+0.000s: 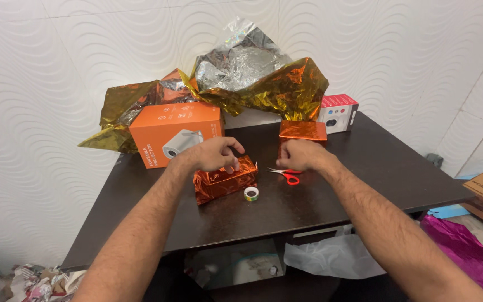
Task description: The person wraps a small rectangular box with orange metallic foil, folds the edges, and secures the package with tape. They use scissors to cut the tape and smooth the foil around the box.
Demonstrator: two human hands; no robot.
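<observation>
1. The left hand (214,154) rests on top of a small parcel wrapped in orange foil (225,180), fingers curled down over its upper edge; the grip looks closed against the wrapping, pressing rather than lifting it.
2. The parcel lies on the dark desk (364,168), directly beneath that grip and reaching a little to its right.
3. Just below and to the right of the left grip, touching or nearly touching the parcel's front corner, sits a small roll of tape (251,194).
4. The right hand (300,154) is drawn into a loose fist, well clear of the parcel; whether it pinches anything between the fingers I cannot tell.
5. Red-handled scissors (286,174) lie on the desk just under the right grip, towards the left one.
6. Right behind the right grip stands a second orange-wrapped box (303,131).
7. Behind the left grip stands a large orange carton (175,133).
8. Farther back, crumpled gold and silver foil sheets (252,75) are heaped against the wall, with a small red-and-white box (337,113) beside them.
</observation>
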